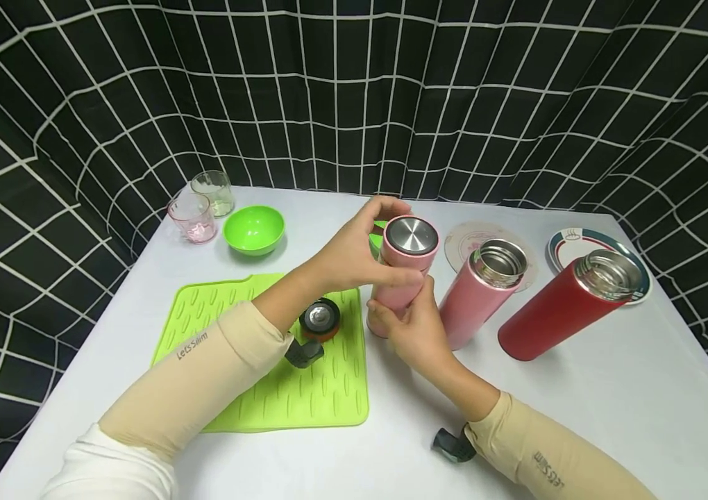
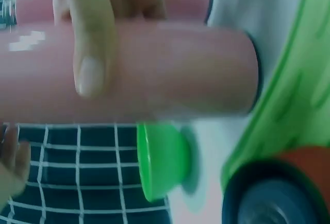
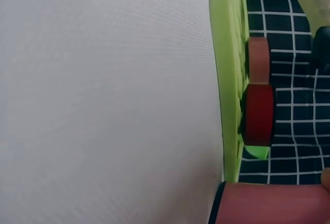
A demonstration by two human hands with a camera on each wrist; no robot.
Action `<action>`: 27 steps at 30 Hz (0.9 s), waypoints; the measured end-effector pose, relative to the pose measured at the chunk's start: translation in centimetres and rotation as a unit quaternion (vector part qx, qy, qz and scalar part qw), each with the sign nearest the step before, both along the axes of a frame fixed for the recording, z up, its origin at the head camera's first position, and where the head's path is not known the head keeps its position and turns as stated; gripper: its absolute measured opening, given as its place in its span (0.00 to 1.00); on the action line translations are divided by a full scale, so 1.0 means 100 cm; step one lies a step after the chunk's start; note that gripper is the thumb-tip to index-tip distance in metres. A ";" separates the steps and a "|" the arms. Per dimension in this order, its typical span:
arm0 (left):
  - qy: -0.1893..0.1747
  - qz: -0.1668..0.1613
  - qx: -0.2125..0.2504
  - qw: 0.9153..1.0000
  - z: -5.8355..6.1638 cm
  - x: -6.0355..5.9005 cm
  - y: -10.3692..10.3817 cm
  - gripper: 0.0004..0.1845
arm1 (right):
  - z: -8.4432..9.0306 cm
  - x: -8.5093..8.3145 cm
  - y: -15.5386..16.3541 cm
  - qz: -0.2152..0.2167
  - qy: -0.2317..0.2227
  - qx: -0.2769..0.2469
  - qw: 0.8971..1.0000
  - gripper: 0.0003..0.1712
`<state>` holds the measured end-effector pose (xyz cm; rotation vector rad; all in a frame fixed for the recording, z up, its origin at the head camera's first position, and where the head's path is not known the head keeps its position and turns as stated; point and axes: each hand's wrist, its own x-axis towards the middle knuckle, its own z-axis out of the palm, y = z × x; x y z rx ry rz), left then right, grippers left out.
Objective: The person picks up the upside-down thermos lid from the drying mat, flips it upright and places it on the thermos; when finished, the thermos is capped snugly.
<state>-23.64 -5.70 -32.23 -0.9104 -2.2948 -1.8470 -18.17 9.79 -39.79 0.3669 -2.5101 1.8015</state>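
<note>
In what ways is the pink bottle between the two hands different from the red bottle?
Colour: the pink bottle is pale pink, while the red bottle is deep red.
Top: the pink bottle has a lid on it; the red bottle has none, so its steel mouth shows.
Handling: the left hand and right hand hold the pink bottle, but neither touches the red bottle.
Shared: both are tall and cylindrical.

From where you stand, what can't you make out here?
Head view: most of the bright-green round bowl, behind the pink steel-topped cylindrical bottle and left hand.
Head view: inner bottom of the open red metal bottle, hidden by its wall.
Left wrist view: part of the black-rimmed red round lid, cut off by the bottom edge.
</note>
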 end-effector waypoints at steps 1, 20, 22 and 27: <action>0.008 0.019 -0.009 1.000 0.000 0.001 0.001 0.40 | -0.002 -0.001 0.000 0.004 0.004 -0.004 1.000 0.35; 0.030 0.079 -0.007 0.996 0.001 0.012 0.003 0.35 | 0.028 0.013 -0.005 -0.004 0.002 -0.006 1.000 0.35; 0.006 0.024 0.015 1.000 0.001 0.007 0.001 0.33 | 0.032 0.015 -0.005 -0.009 -0.006 0.001 1.000 0.36; -0.020 -0.005 -0.009 1.000 0.002 0.001 0.003 0.39 | 0.011 0.003 0.000 0.005 0.013 0.001 1.000 0.35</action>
